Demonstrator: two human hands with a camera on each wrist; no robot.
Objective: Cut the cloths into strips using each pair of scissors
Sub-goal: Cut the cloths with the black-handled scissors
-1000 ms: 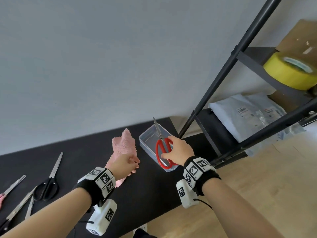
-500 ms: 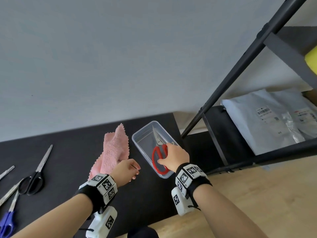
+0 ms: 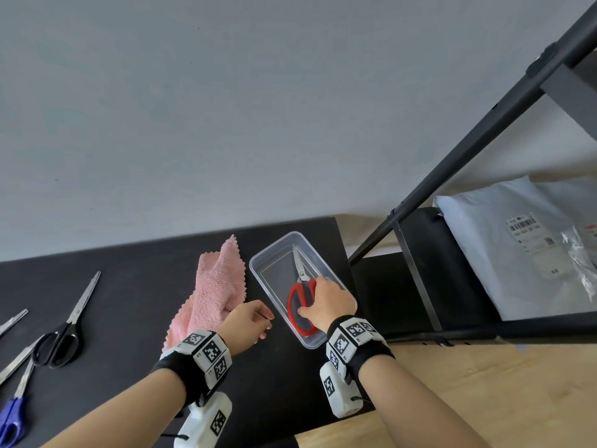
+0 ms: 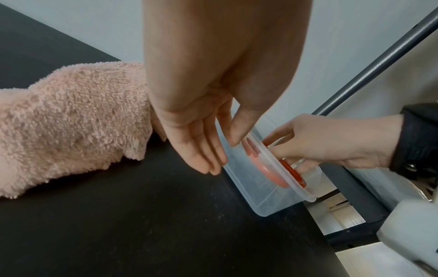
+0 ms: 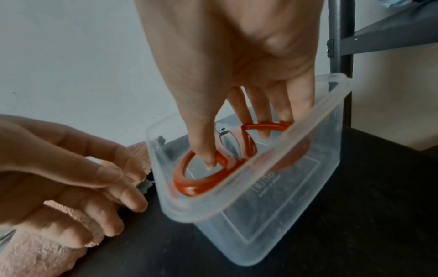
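- Right hand: thumb passed through one red loop and fingers reaching down to the other, so the red-handled scissors are grasped by the handles; whether they rest on the floor of the container or are lifted off it cannot be told.
- Red-handled scissors: lying inside the clear plastic container, blades closed and pointing away from the grip toward the far end of the box.
- Left hand: just beside the grip, outside the container's near long wall; fingers relaxed and holding nothing, their backs close to the cloth.
- Pink terry cloth: bunched on the black table, on the left hand's side of the grip, beside the container; zigzag edges seen, no strips seen lying apart from it. It is judged uncut or barely begun.
- Black-handled scissors: well apart from the grip, far to the left-hand side, lying closed and unheld.
- Blue-handled scissors and further metal blades: at the same far side, partly cut off by the frame.
- Progress, as judged: early; cutting is left for this pair and for each of the others.
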